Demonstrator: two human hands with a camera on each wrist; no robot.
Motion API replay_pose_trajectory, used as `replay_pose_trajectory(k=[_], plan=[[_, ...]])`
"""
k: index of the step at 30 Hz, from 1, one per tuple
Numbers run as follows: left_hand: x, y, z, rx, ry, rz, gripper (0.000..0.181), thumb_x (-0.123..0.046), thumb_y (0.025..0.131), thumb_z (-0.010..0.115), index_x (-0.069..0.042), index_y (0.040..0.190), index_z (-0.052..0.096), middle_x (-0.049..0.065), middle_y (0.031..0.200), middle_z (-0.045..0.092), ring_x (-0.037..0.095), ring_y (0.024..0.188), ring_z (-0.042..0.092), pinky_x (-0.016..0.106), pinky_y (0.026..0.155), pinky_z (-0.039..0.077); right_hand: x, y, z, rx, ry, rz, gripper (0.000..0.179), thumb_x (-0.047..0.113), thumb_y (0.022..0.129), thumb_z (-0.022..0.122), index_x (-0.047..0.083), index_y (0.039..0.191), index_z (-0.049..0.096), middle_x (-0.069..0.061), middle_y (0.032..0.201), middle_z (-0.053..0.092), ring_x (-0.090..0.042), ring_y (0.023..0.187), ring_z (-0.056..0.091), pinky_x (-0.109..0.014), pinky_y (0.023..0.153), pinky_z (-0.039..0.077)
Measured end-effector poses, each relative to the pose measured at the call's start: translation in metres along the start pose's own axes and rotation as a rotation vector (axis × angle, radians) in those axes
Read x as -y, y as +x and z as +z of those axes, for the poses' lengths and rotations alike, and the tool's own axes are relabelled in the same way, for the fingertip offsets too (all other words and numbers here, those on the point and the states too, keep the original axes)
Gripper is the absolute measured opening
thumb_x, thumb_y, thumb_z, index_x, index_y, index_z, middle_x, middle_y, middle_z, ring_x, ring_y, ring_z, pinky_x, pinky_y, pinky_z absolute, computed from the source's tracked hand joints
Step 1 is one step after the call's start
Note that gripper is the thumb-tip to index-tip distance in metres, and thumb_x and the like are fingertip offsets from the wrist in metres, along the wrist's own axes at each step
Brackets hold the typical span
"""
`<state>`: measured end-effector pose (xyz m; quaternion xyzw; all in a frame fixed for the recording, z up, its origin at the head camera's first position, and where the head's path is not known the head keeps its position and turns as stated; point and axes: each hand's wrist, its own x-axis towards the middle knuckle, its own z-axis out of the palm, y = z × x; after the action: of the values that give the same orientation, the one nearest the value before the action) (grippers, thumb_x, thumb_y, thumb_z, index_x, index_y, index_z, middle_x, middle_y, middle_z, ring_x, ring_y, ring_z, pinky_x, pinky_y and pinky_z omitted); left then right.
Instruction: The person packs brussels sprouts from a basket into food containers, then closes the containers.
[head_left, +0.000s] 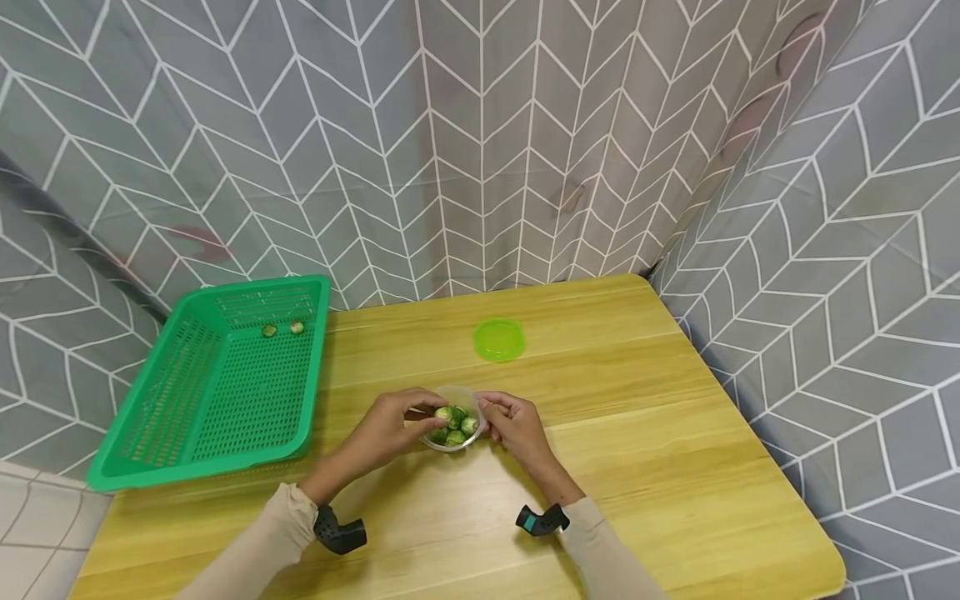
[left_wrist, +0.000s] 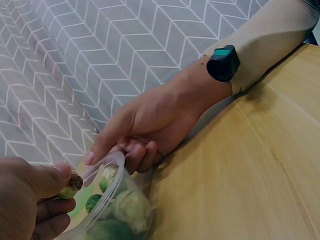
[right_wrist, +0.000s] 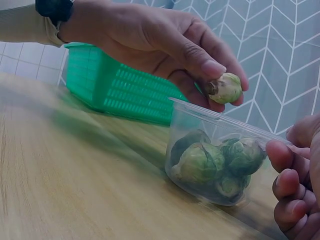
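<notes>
In the head view, a clear plastic container [head_left: 452, 448] stands between both hands on the wooden table, with several Brussels sprouts [head_left: 454, 435] inside. My left hand [head_left: 395, 427] pinches one Brussels sprout [right_wrist: 227, 88] between thumb and fingers just above the container's rim, as the right wrist view shows. Thumb and fingers of my right hand [head_left: 516, 425] grip the rim on the right side. Through the transparent wall, the sprouts [right_wrist: 200, 162] are visible piled at the bottom in the right wrist view.
A green plastic basket [head_left: 318, 367] stands on the left of the table, two Brussels sprouts [head_left: 297, 327] lying at its far end. Behind the container a round green lid [head_left: 499, 340] lies flat on the table [head_left: 637, 400]. Patterned curtains [head_left: 465, 150] hang along the back and right.
</notes>
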<state>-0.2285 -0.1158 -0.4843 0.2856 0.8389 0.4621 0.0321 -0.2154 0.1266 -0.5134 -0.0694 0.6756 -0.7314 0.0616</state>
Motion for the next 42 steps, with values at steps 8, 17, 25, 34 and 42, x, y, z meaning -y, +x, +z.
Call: replay_pose_trajectory(k=[8,17,25,34,42], plan=[[-0.003,0.005,0.012,0.085,0.066,0.059,0.025,-0.017,0.091,0.077,-0.009,0.114,0.075,-0.001,0.109,0.073,0.009,0.095,0.07,0.024,0.084,0.059,0.0,0.001,0.0,0.014,-0.002,-0.005,0.029,0.008,0.102,0.06,-0.012,0.122,0.066,-0.025,0.073,0.064,-0.012,0.051,0.05,-0.018,0.044,0.04],[-0.008,0.008,0.018,0.141,0.203,0.09,0.019,-0.017,0.091,0.077,-0.012,0.11,0.076,-0.003,0.104,0.073,0.005,0.089,0.067,0.025,0.079,0.059,0.002,0.0,0.0,0.022,0.008,-0.012,0.03,0.007,0.102,0.059,-0.015,0.123,0.064,-0.031,0.075,0.062,-0.011,0.05,0.049,-0.016,0.044,0.039],[-0.009,0.01,0.019,0.157,0.286,0.111,0.021,-0.019,0.092,0.077,-0.012,0.112,0.075,-0.001,0.105,0.073,0.007,0.09,0.068,0.024,0.078,0.058,-0.018,0.009,-0.003,0.019,0.014,0.008,0.029,0.008,0.102,0.059,-0.012,0.124,0.065,-0.027,0.074,0.064,-0.012,0.05,0.049,-0.017,0.043,0.039],[-0.01,0.011,0.02,0.157,0.32,0.134,0.022,-0.019,0.09,0.078,-0.012,0.11,0.074,-0.003,0.104,0.072,0.009,0.088,0.068,0.026,0.077,0.059,-0.028,0.01,-0.003,-0.022,-0.002,-0.023,0.03,0.016,0.102,0.063,-0.005,0.122,0.069,-0.016,0.072,0.066,-0.008,0.049,0.048,-0.016,0.041,0.036],[-0.01,0.008,0.017,0.143,0.244,0.128,0.022,-0.016,0.089,0.079,-0.011,0.11,0.074,0.0,0.104,0.073,0.011,0.089,0.07,0.03,0.078,0.061,-0.029,0.01,-0.001,-0.028,0.011,-0.032,0.029,0.016,0.101,0.064,-0.006,0.119,0.07,-0.004,0.067,0.064,-0.007,0.048,0.047,-0.015,0.041,0.035]])
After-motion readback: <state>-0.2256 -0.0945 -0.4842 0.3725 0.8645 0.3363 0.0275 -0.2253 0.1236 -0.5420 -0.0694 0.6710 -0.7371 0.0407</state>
